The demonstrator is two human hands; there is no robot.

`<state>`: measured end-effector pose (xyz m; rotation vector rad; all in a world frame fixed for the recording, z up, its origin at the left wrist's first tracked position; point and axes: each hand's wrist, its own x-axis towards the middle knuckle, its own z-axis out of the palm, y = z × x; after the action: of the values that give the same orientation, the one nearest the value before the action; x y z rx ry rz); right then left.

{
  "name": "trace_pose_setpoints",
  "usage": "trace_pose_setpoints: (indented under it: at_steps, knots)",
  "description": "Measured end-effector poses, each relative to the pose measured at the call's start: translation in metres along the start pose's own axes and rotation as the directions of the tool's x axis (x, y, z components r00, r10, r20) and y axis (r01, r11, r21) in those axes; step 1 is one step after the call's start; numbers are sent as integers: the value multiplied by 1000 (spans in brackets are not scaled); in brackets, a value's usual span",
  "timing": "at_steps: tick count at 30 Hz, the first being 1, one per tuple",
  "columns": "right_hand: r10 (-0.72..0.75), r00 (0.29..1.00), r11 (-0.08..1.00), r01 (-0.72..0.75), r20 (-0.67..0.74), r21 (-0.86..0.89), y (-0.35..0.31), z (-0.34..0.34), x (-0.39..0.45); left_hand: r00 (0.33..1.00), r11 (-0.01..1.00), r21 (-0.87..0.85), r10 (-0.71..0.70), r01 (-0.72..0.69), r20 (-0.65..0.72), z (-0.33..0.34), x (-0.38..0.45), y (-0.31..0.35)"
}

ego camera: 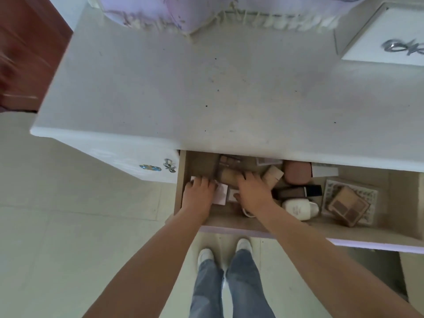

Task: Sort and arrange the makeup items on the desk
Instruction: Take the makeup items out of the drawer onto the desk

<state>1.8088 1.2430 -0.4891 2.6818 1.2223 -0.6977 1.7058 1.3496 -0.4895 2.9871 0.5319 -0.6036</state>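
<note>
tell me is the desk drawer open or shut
Open: the drawer is pulled out from under the desktop, with makeup visible inside and both hands in it.
</note>
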Motion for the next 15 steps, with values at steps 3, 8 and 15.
trace_pose_setpoints:
  at_steps: [3,8,15]
  knots:
    - [44,999,998,-43,-16,40,-3,12,15,1000,999,30,13,-13,-2,13,8,-5]
    - [12,1000,999,-11,-26,38,-3,15,24,991,989,73,131,-131,15,15,16,-12]
    - [-104,993,991,99,60,93,20,-11,0,994,997,-36,73,-70,85,-9,-1,-22]
